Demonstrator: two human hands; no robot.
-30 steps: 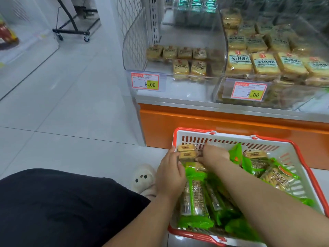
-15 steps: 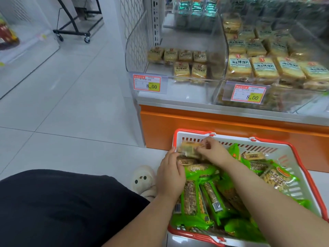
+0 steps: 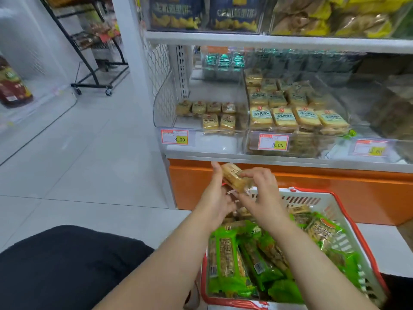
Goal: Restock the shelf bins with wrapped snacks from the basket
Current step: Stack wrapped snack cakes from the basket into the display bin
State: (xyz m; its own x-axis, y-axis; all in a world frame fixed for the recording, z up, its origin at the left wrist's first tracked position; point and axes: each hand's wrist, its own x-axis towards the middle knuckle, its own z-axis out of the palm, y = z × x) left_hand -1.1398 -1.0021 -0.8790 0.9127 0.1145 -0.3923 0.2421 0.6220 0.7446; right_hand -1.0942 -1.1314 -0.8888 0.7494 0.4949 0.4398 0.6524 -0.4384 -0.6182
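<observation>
A clear left shelf bin [image 3: 201, 121] at twelve o'clock holds two short rows of yellow-wrapped snacks; its neighbour bin [image 3: 297, 117] at one o'clock is fuller. Price tags [image 3: 174, 137] front both. The red-rimmed basket [image 3: 348, 222] at five o'clock is piled with green-wrapped bars [image 3: 225, 256]. Above its far rim, both hands hold one tan wrapped snack [image 3: 233, 176]: the left hand [image 3: 215, 198] pinches its left edge, the right hand [image 3: 261, 193] curls fingers over its right side.

Both hands are rising out of the white plastic basket with red rim [image 3: 330, 199]: the left hand [image 3: 215, 198] and right hand [image 3: 260, 193] are now holding a tan wrapped snack stack [image 3: 234, 176] before the orange shelf base [image 3: 335, 186].
</observation>
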